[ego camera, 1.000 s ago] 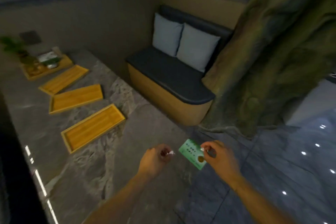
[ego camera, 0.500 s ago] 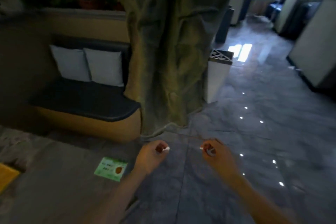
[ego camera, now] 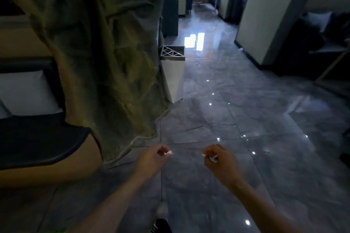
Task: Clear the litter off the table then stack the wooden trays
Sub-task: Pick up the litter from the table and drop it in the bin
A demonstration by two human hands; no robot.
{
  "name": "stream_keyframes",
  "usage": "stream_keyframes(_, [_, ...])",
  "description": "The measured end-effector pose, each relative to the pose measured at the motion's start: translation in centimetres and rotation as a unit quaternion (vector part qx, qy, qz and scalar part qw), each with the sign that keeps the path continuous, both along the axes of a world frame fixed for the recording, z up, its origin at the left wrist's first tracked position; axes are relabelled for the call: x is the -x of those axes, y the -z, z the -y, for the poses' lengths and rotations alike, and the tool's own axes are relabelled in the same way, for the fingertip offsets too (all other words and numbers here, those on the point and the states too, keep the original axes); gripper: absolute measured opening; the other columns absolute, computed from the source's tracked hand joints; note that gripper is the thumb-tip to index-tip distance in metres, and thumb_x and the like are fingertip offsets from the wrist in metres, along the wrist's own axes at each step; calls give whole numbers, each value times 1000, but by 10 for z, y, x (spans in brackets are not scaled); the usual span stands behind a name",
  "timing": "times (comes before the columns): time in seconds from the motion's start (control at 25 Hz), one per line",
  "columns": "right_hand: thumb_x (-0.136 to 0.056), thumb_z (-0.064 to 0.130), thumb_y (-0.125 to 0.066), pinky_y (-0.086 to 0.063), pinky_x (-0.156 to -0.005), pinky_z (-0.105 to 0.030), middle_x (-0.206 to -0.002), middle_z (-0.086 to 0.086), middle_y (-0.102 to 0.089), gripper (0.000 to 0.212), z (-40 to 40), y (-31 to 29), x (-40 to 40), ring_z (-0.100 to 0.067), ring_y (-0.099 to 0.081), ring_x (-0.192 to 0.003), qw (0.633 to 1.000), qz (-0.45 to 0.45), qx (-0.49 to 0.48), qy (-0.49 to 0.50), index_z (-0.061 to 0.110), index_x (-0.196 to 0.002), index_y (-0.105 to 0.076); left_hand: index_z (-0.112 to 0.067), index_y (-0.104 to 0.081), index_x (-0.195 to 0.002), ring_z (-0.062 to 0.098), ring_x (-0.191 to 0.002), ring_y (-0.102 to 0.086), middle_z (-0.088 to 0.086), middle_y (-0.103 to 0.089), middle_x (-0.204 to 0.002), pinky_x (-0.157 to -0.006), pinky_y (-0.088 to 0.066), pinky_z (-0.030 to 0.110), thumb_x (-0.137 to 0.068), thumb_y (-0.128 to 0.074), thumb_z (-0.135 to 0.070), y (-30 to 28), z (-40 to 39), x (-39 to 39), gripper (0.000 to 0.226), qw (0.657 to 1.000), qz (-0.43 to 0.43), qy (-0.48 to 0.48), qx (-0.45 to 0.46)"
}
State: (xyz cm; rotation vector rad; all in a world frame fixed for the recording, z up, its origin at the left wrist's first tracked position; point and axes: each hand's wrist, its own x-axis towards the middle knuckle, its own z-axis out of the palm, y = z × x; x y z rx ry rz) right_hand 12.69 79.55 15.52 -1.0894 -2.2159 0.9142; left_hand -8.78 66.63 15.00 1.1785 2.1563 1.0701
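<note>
My left hand (ego camera: 151,159) is held out over the floor and pinches a small white scrap of litter (ego camera: 168,153) between its fingertips. My right hand (ego camera: 219,161) is level with it, a little to the right, its fingers curled round small white bits of litter (ego camera: 213,158). The two hands are apart and touch nothing else. A white litter bin (ego camera: 173,73) with a grey patterned top stands on the floor ahead, beside the rock-like pillar. The table and the wooden trays are out of view.
A big rock-textured pillar (ego camera: 106,49) fills the left middle. A dark bench seat (ego camera: 37,143) with pale cushions (ego camera: 26,92) lies to its left. The glossy grey tiled floor (ego camera: 246,119) runs ahead between partition walls (ego camera: 265,21). My shoe (ego camera: 162,212) shows at the bottom.
The view has swung right, away from the table and trays, toward the aisle and bin. The green card left my right hand and stayed behind on the table. Both hands still hold white scraps.
</note>
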Motion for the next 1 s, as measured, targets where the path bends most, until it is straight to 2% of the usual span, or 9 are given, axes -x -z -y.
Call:
stream_keyframes(0.12, [-68,10,-74,-53,-64,-27,-81,17,-63,27,-41,5,30,-1,-61,-71,1000,-10,-6,16,33,-77,-64,-21,-69,-82,13,-76,-65,-3,-70,-81,-72,-55,36,-84,-72,-25,1,-48,37,5,999,-14,44,-9])
stream_keyframes(0.28, [-67,11,-74,-51,-63,-21,-82,16,-62,33,-97,8,83,-2,-61,-74,999,-6,-2,33,39,-79,-62,-23,-69,-81,7,-73,-62,-6,-69,-79,-69,-52,31,-83,-72,-26,-5,-111,95,6,999,-7,50,-12])
stream_keyframes(0.4, [-66,9,-75,-46,-60,-13,-85,17,-61,36,-131,8,118,-2,-60,-73,999,-7,-13,47,41,-78,-61,-19,-69,-80,12,-74,-62,-3,-69,-80,-70,-51,31,-84,-72,-25,-9,-156,130,7,997,-16,75,-16])
stream_keyframes(0.52, [-67,11,-75,-50,-62,-23,-79,15,-61,33,-170,8,145,-3,-60,-71,998,2,-5,66,39,-78,-62,-15,-70,-83,17,-77,-62,2,-70,-83,-73,-51,33,-84,-72,-24,-9,-205,158,9,997,-21,80,-1])
stream_keyframes(0.68, [-69,12,-74,-54,-65,-31,-83,13,-62,28,-230,9,167,-4,-60,-75,997,10,2,70,35,-81,-64,-26,-67,-76,15,-76,-64,-2,-70,-80,-73,-53,35,-81,-73,-29,1,-273,185,8,996,-18,88,12])
stream_keyframes(1.0, [-72,12,-75,-56,-65,-33,-84,12,-63,22,-407,8,193,-3,-61,-73,998,16,-37,40,29,-83,-67,-24,-69,-78,11,-75,-64,-5,-70,-79,-73,-55,37,-79,-74,-28,12,-439,209,6,996,-30,86,5])
